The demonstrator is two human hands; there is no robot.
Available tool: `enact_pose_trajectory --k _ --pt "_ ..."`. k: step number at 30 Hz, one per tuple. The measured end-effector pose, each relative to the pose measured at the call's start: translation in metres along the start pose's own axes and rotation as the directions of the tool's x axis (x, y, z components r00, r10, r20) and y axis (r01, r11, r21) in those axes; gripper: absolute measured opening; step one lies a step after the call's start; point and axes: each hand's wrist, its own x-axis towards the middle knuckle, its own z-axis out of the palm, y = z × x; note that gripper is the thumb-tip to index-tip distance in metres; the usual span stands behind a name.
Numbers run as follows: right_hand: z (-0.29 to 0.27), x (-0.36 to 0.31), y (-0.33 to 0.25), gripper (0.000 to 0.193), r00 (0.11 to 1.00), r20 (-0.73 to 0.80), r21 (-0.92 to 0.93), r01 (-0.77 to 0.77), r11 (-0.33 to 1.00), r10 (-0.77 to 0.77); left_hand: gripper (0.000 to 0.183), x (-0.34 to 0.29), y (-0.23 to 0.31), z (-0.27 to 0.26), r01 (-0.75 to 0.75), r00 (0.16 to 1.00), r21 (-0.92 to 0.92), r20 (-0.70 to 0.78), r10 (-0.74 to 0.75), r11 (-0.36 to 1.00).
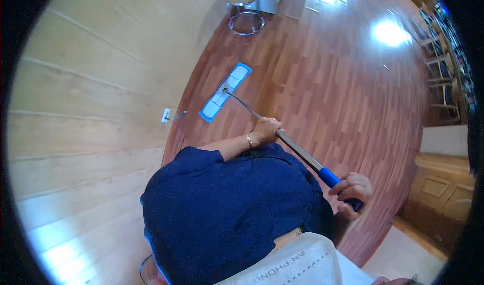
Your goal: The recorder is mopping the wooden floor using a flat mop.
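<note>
A flat mop [225, 90] with a white and blue rectangular head lies on the wood floor, left of the middle and close to the wall. From its head a metal pole runs back toward me and down to the right, ending in a blue and black grip. Around the middle of the pole my left hand [267, 131] is closed, a bracelet at its wrist. My right hand [353, 190] wraps the blue grip at the upper end. The head rests at a slant, its long side pointing to the upper right.
A pale wall [101, 93] rises on the left, with a socket [166, 115] and short cord low on it. A round metal stool [246, 23] stands at the far end. Chairs [439, 68] and a long cluttered table line the right; a wooden cabinet [437, 186] stands nearer.
</note>
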Motion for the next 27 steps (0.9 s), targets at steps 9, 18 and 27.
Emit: enact_pose_trajectory --k 9,18,27 --pt "0.031 0.054 0.056 0.013 0.958 0.145 0.109 -0.265 0.958 0.248 0.033 -0.052 -0.056 -0.041 0.293 0.946 0.055 -0.163 -0.281 0.955" --pt "0.027 0.069 0.06 0.009 0.944 0.187 0.038 -0.283 0.958 0.272 0.037 -0.037 -0.087 -0.026 0.305 0.943 0.067 -0.161 -0.291 0.95" --pt "0.019 0.078 0.029 0.006 0.991 0.1 -0.25 -0.062 0.966 0.089 0.035 0.051 -0.069 -0.026 0.01 0.981 -0.022 -0.194 -0.014 1.0"
